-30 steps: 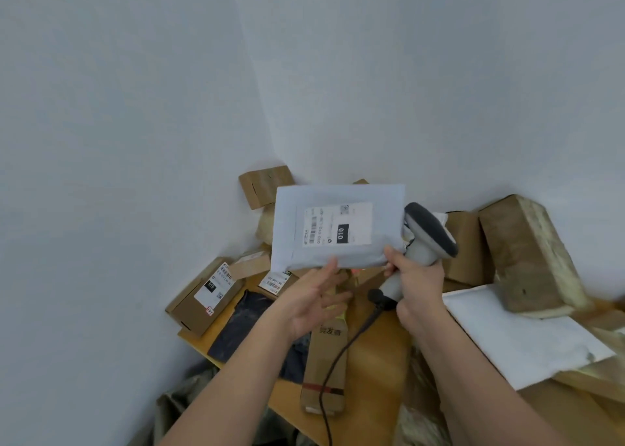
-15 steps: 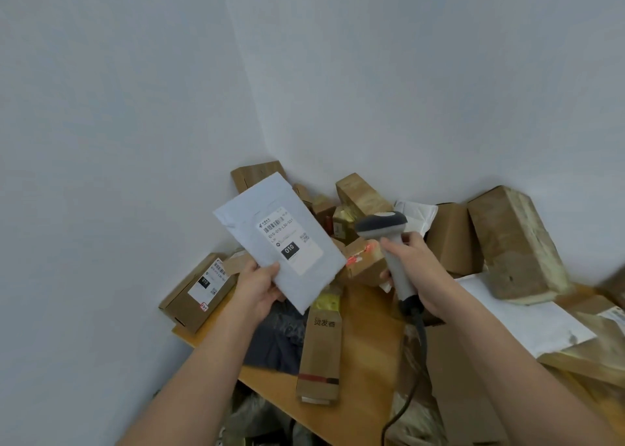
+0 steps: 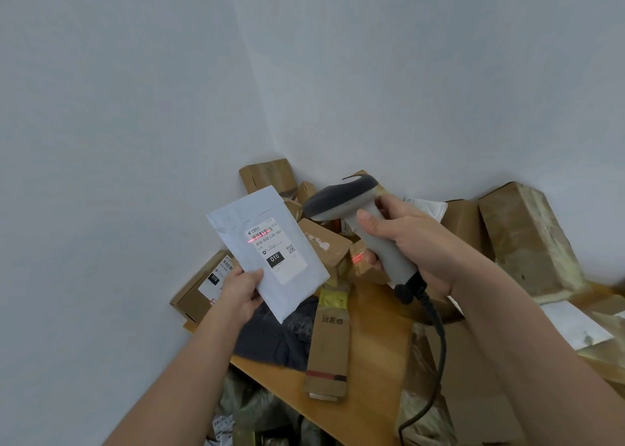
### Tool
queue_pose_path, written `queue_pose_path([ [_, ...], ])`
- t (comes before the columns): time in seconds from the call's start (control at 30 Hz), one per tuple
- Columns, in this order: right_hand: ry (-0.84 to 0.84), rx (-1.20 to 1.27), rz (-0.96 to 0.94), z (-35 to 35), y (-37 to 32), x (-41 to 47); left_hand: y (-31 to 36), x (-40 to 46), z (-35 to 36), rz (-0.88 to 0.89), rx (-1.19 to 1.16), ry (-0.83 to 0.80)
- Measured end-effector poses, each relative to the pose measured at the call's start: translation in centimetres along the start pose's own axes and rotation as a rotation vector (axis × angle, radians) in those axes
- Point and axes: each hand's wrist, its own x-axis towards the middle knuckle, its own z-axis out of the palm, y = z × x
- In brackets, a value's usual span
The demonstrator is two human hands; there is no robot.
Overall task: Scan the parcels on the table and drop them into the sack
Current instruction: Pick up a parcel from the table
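the left hand (image 3: 244,292) holds a flat white paper mailer envelope (image 3: 267,252) up above the wooden desk (image 3: 368,351), its fingers curled behind the lower left corner and the thumb pressed on the front. it is likely pinched at the corner so that the printed label (image 3: 275,249) stays uncovered and tilted toward the scanner. the right hand (image 3: 406,242) grips the handle of a grey and white corded barcode scanner (image 3: 355,215), fingers wrapped round it, with the dark head aimed left at the envelope from just beside it, not touching. a thin red scan line lies across the barcode at the top of the label, so the aim looks right for a read; whether the read has registered cannot be told.

the envelope looks thin and light, slightly creased, with a sealed flap line near the top. its label shows a barcode, the code 010-010-l30-551, a small qr mark and a black block reading 010.

below and behind it, brown cardboard boxes (image 3: 527,236) are heaped into the corner of the desk, with a dark grey plastic mailer (image 3: 274,337) and a long narrow cardboard carton (image 3: 329,344) lying nearer the edge. under the desk edge a crumpled greenish sack (image 3: 257,408) is partly visible, probably placed there so scanned parcels can be dropped straight down.
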Motion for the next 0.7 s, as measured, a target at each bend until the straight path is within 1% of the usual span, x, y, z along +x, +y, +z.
queue_pose_path([
  [0.23, 0.010, 0.014, -0.023, -0.4, -1.6, -1.6, -0.2, 0.3, -0.1, 0.009, 0.027, 0.002],
  [0.53, 0.021, 0.134, 0.022, -1.1, -2.3, -2.8, -0.6, 0.6, -0.2, 0.007, 0.050, 0.008],
  [0.7, 0.045, 0.158, 0.013, -1.2, -2.3, -3.1, -0.8, 0.4, -0.7, 0.000, 0.045, 0.008],
])
